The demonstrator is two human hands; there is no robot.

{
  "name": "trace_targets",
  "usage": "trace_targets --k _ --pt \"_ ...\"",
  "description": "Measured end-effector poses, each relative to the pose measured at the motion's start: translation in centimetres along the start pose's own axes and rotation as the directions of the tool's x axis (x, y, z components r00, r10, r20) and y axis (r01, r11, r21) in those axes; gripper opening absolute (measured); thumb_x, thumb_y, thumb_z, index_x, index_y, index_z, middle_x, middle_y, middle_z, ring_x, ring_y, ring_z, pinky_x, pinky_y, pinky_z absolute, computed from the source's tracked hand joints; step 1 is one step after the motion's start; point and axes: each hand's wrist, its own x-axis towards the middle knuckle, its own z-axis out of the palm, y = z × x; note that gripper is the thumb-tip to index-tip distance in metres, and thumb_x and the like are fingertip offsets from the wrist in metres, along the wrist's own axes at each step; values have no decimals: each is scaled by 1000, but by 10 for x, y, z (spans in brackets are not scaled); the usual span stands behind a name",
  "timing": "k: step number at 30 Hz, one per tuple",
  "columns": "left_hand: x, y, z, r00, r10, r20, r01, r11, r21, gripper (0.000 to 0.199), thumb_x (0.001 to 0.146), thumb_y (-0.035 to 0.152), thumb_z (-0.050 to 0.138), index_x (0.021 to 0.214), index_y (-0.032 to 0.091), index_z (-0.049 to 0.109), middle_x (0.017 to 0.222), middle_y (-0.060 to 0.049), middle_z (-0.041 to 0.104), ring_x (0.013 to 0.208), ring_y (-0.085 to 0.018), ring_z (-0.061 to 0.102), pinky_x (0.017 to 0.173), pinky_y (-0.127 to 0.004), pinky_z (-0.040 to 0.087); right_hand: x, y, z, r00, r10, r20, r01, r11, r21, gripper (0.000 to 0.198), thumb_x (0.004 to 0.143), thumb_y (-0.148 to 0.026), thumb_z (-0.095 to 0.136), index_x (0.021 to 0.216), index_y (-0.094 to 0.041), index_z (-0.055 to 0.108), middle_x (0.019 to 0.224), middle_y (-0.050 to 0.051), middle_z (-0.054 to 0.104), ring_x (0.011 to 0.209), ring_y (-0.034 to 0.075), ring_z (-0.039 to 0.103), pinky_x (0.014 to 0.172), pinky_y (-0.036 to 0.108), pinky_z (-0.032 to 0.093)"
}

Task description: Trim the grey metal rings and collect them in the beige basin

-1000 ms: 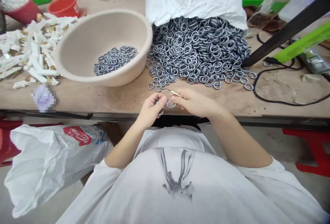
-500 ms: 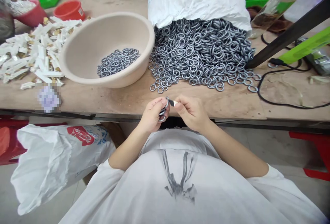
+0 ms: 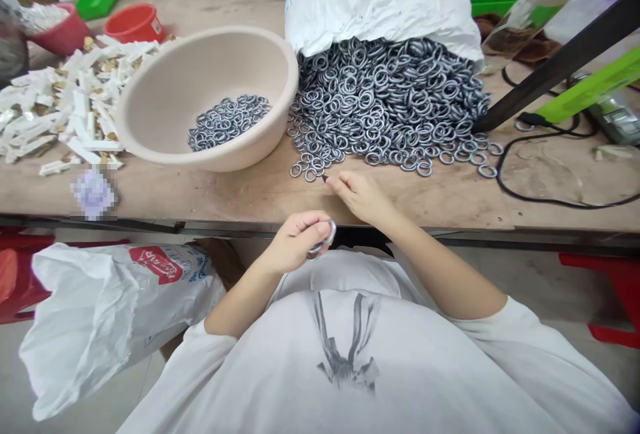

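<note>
Just past the table's front edge, my left hand is closed around a few grey rings; fingers hide how many. My right hand pinches a small dark-tipped tool, its tip touching or just in front of the nearest loose rings. Most of that tool is hidden in my fingers, so its exact kind is unclear. Beyond it, a large heap of grey rings spills out of a white sack. To the left stands a beige basin with more rings at its bottom.
White strip-like pieces are piled left of the basin, near a red bowl. A slanted dark bar and a black cable lie to the right. An open white bag stands below the table at left.
My hands have parted. The left one, still with rings, has drawn back toward my body; the right one has moved the tool forward from the held rings to the heap's front edge.
</note>
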Motion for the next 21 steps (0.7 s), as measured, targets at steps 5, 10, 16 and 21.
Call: trace_targets --k 5,10,16,21 --pt "-4 10 -13 962 -14 -273 -40 981 -191 27 74 40 73 81 17 62 51 5 49 34 -4 32 31 -16 21 36 -19 16 998 4 61 19 926 -377 29 97 -40 56 112 -17 66 112 14 72 96 27 67 73 32 40" --pt "2 19 -23 892 -52 -450 -69 966 -250 13 72 25 60 84 20 60 53 5 49 36 -7 38 32 -15 24 47 -21 14 997 38 73 -7 923 -385 24 99 -29 49 102 -13 66 107 18 71 93 28 66 73 35 41" --pt "19 7 -4 899 -135 -416 9 957 -290 27 79 45 59 74 18 57 59 2 54 41 -8 47 31 -16 24 5 -7 3 996 60 64 -87 801 592 41 99 -57 43 78 -22 47 62 -4 44 51 11 38 51 25 32" --pt "29 -3 16 953 -170 -250 106 963 -249 48 73 61 73 78 18 53 58 4 52 38 -4 41 32 -13 22 -17 -13 4 996 -9 93 -65 642 764 50 89 -71 53 80 -22 49 66 -4 49 56 11 43 55 26 38"
